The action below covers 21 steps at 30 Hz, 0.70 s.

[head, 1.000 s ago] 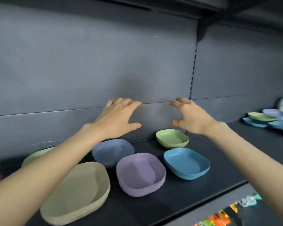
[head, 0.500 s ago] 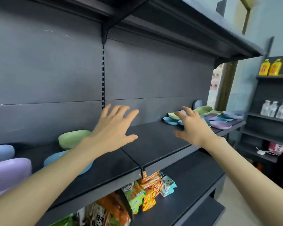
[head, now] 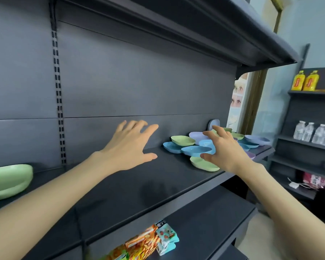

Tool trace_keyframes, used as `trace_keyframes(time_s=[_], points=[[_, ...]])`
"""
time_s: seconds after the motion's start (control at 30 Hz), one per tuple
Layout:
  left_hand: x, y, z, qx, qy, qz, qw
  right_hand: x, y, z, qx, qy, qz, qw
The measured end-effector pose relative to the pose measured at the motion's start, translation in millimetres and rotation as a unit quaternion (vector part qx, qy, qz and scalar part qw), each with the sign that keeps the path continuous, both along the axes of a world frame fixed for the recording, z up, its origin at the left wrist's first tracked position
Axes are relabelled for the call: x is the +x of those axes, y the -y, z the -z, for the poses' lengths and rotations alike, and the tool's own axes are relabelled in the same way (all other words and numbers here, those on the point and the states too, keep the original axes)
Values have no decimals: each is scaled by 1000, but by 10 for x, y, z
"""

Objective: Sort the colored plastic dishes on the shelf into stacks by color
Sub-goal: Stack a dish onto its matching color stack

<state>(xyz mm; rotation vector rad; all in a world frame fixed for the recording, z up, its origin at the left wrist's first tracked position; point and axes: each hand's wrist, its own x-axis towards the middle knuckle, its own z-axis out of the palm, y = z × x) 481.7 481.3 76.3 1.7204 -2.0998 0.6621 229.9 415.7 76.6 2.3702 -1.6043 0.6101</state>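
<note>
Shelf (head: 158,184): a bare middle stretch was left between the two groups of dishes.
Mixed dishes (head: 197,151): blue, green and lilac pieces were heaped overlapping at the right end, so the sorting was judged unfinished.
Green dish (head: 8,181): was set apart at the far left, presumably as a colour stack.
Right hand (head: 227,149): was held over the heap with fingers (head: 217,129) spread and nothing grasped. Contact could not be told.
Left hand (head: 129,147): was held above the bare shelf, released and empty, likely kept ready.

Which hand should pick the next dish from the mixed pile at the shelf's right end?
Likely right. The right hand hovers open over the mixed pile, fingers by a blue dish; the left hand is open above bare shelf, short of the pile.
</note>
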Motion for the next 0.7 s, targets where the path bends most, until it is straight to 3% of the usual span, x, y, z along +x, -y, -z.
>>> trace_keyframes(time_s=[0.4, 0.7], points=[[-871, 1839, 177, 27, -44, 43, 998, -837, 1770, 95, 18, -10, -3, 1000], [-1289, 2746, 457, 75, -128, -37, 988, -1156, 2997, 295, 75, 12, -101, 992]])
